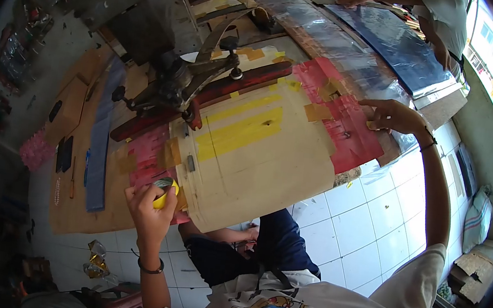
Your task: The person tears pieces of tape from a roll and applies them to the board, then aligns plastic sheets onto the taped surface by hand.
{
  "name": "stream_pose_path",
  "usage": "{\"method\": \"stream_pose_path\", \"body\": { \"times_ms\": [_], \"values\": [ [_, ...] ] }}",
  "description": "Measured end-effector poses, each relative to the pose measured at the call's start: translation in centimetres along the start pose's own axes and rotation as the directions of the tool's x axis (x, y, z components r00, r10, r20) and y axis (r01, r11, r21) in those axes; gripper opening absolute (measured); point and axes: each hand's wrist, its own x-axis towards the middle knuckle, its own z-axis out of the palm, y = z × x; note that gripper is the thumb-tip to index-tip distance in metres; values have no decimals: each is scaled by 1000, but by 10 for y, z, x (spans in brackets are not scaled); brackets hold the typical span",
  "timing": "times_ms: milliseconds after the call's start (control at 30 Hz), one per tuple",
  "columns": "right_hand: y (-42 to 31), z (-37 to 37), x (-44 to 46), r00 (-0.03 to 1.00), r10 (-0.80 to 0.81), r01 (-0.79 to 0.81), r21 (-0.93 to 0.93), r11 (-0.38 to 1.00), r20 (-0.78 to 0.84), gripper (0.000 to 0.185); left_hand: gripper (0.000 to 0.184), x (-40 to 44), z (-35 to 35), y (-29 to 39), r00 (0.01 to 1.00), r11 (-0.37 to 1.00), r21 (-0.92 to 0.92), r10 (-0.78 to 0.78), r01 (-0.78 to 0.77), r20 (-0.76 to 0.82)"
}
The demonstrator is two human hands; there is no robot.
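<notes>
My left hand is closed around a roll of yellow tape at the left front of a tan sheet. My right hand has its fingers apart over the right edge of a red sheet, which lies along the tan sheet's right side. Yellow tape strips cross the tan sheet. Another red piece lies at its left edge. Behind, a dark metal clamp frame holds a long red bar across the sheets.
A blue-grey strip and a screwdriver lie at the left. At the back right, a co-worker's hand and arms reach over a dark glossy panel. White floor tiles show below the table's front edge.
</notes>
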Motion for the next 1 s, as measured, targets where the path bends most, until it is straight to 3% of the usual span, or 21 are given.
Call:
{"method": "stream_pose_path", "body": {
  "times_ms": [133,233,633,733,933,967,1000],
  "values": [
    [-3,-9,7,996,51,-47,-55,997,68,47,27,-1,6,0,1000,994,107,10,-7,-26],
    [3,-12,14,995,-40,59,-202,978,95,41,27,-3,10,-3,999,988,153,-15,20,-37],
    [5,-4,15,998,-44,50,-210,976,33,45,28,3,21,-2,995,975,218,-23,44,-95],
    [-14,-2,17,999,32,-27,-278,960,13,46,28,3,23,-3,993,973,226,-31,56,-111],
    [-29,-10,35,980,193,-175,-627,759,-39,68,28,-2,25,-10,990,975,211,-42,70,-132],
    [-25,-11,47,907,421,-294,-686,666,20,71,28,-4,23,-11,988,975,210,-37,69,-152],
    [-20,-10,49,931,363,-261,-663,702,17,68,28,-6,21,-12,987,977,199,-46,77,-156]
  ]
}}
